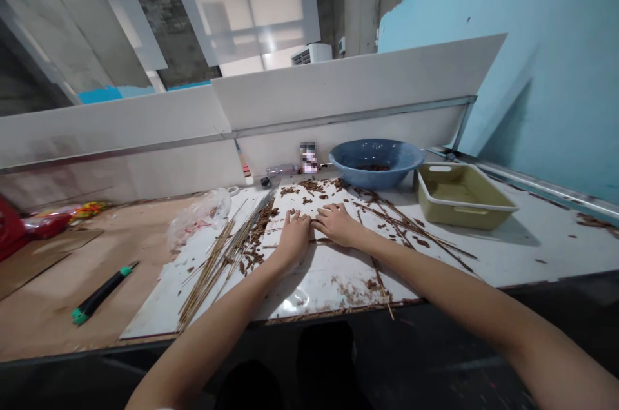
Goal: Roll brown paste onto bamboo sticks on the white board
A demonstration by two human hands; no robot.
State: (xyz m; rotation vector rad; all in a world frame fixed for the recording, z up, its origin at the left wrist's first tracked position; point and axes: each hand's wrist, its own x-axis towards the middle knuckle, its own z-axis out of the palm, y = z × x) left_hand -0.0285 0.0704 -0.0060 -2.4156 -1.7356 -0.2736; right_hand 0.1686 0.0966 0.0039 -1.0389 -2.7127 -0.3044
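On the white board [319,274], my left hand [294,234] and my right hand [337,223] are close together, fingertips nearly meeting. Their fingers are closed around something small and brown between them, too small to make out. A thin stick [319,241] lies just under both hands. Small brown pieces [312,185] are scattered behind the hands, and more [256,236] lie to their left. A bundle of thin sticks [207,274] rests left of my left hand. Darker sticks [416,226] lie right of my right hand.
A blue basin [377,175] with brown material inside stands at the back, beside a green tray [467,216]. A clear plastic bag [203,213] and a black-and-green cutter [104,294] are on the left. A low white partition [348,91] runs behind the table.
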